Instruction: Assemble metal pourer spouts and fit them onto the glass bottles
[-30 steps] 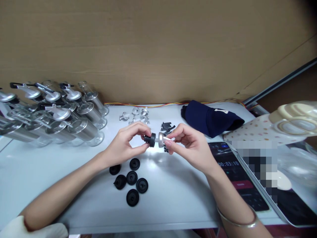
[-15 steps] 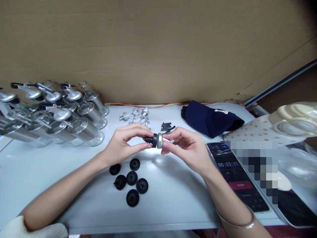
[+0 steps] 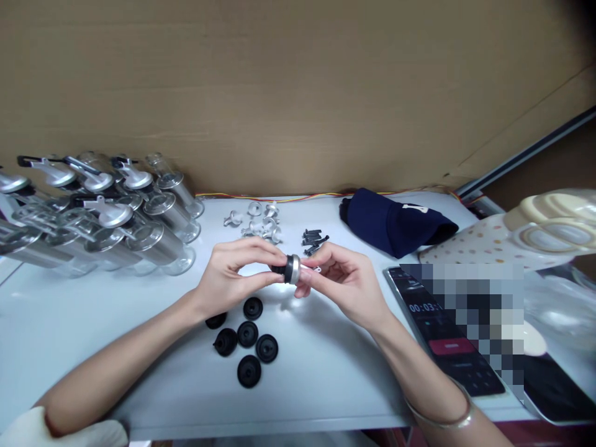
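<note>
My left hand (image 3: 230,273) pinches a black rubber stopper (image 3: 280,269) above the white table (image 3: 326,372). My right hand (image 3: 342,279) pinches a small silver metal cap (image 3: 294,269) by its thin spout end. Stopper and cap are pressed together between the two hands. Below the hands lie several loose black rubber stoppers (image 3: 246,341). Behind the hands lie a few clear plastic pieces (image 3: 258,220) and a small heap of black screws (image 3: 314,239).
Several glass and metal bottles with silver spouts (image 3: 107,217) lie at the left. A dark blue cap (image 3: 395,223) sits at the back right. A phone showing a timer (image 3: 447,335) lies right, beside a dotted cloth (image 3: 475,245). A cardboard wall (image 3: 298,93) stands behind.
The gap between the black stopper and the silver cap has closed: the two parts came together, and both hands drifted slightly left.
</note>
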`<action>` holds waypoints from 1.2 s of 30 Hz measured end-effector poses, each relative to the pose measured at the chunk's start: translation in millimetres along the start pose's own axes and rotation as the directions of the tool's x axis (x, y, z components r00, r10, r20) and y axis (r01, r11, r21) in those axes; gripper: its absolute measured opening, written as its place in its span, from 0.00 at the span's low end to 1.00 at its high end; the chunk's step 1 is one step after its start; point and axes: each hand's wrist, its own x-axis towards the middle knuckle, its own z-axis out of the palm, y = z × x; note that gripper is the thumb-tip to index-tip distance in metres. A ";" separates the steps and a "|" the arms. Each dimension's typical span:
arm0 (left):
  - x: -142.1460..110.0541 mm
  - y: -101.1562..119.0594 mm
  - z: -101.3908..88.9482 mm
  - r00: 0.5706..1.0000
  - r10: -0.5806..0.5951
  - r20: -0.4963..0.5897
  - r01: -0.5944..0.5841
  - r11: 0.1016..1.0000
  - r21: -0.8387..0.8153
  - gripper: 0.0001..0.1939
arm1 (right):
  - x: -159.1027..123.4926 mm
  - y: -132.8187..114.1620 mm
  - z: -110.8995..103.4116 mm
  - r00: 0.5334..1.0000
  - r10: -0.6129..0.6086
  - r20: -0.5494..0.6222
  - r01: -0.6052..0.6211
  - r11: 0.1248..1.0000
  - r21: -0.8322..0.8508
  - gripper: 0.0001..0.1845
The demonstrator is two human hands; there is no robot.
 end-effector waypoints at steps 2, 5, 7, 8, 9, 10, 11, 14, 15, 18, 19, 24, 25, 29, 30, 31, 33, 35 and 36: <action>-1.2 -0.7 1.0 0.999 0.035 0.001 -0.035 0.999 0.024 0.05 | 0.0 0.9 0.6 1.000 0.013 0.005 -0.013 1.000 0.017 0.13; -2.9 -0.9 2.0 0.997 0.079 0.019 -0.080 0.994 0.071 0.05 | 0.0 2.4 1.2 0.999 0.041 0.009 -0.041 0.999 0.033 0.13; -2.9 -0.3 1.7 0.995 0.092 0.040 -0.095 0.990 0.101 0.04 | 0.2 3.7 1.1 0.998 0.064 0.018 -0.064 0.997 0.031 0.13; -2.4 0.2 1.1 0.994 0.094 0.052 -0.099 0.988 0.116 0.04 | 0.5 4.3 0.9 0.997 0.076 0.027 -0.076 0.997 0.029 0.13; -1.6 0.8 0.5 0.994 0.093 0.063 -0.101 0.986 0.131 0.03 | 1.0 4.9 0.5 0.996 0.083 0.037 -0.083 0.996 0.025 0.13; -0.6 1.4 -0.2 0.993 0.091 0.076 -0.101 0.984 0.146 0.03 | 1.7 5.3 0.2 0.997 0.075 0.037 -0.076 0.997 0.010 0.12; 0.4 2.0 -0.8 0.993 0.082 0.087 -0.096 0.982 0.165 0.03 | 2.5 5.7 -0.2 0.999 0.048 0.023 -0.048 0.998 -0.028 0.11; 2.2 3.2 -0.6 0.997 0.014 0.078 -0.034 0.963 0.267 0.05 | 4.7 6.3 -0.9 0.988 -0.122 -0.096 0.086 0.945 -0.316 0.07; 1.9 3.3 0.3 0.998 -0.013 0.064 -0.007 0.951 0.311 0.07 | 5.0 6.8 -0.8 0.979 -0.164 -0.122 0.102 0.908 -0.407 0.07; -0.8 3.1 4.5 0.998 -0.051 0.040 0.031 0.919 0.392 0.12 | 4.4 10.3 0.5 0.995 -0.064 -0.072 0.027 0.902 -0.432 0.11; -2.0 3.3 6.0 0.997 -0.050 0.056 0.024 0.923 0.384 0.14 | 4.0 12.2 1.1 1.000 0.006 -0.029 -0.017 0.923 -0.383 0.13; -4.1 7.5 8.4 0.988 -0.109 0.112 0.087 0.978 0.190 0.11 | 3.8 17.1 3.5 0.988 0.154 -0.002 -0.152 0.978 -0.141 0.19; -3.7 8.0 7.8 0.982 -0.172 0.081 0.158 0.976 0.151 0.09 | 4.1 16.0 3.9 0.987 0.163 -0.002 -0.162 0.982 -0.093 0.19; -1.7 6.3 5.5 0.876 -0.459 0.151 0.476 0.874 -0.102 0.11 | 3.6 9.5 5.8 0.982 0.180 0.053 -0.181 0.984 -0.001 0.21; -1.4 5.5 5.4 0.846 -0.490 0.208 0.523 0.838 -0.153 0.13 | 3.1 8.6 6.0 0.982 0.173 0.077 -0.175 0.985 0.008 0.21; -1.3 4.9 5.5 0.825 -0.508 0.249 0.555 0.810 -0.187 0.14 | 2.6 8.1 6.0 0.981 0.162 0.104 -0.165 0.986 0.020 0.21; -1.2 4.3 5.8 0.805 -0.530 0.266 0.586 0.780 -0.220 0.13 | 2.0 8.3 5.2 0.979 0.141 0.147 -0.148 0.988 0.039 0.20; -0.9 4.3 5.7 0.794 -0.543 0.272 0.603 0.760 -0.244 0.13 | 2.1 8.9 3.7 0.977 0.126 0.170 -0.137 0.989 0.055 0.19; -0.7 4.4 5.5 0.787 -0.545 0.290 0.613 0.746 -0.260 0.13 | 2.3 9.0 3.0 0.977 0.123 0.176 -0.136 0.989 0.064 0.18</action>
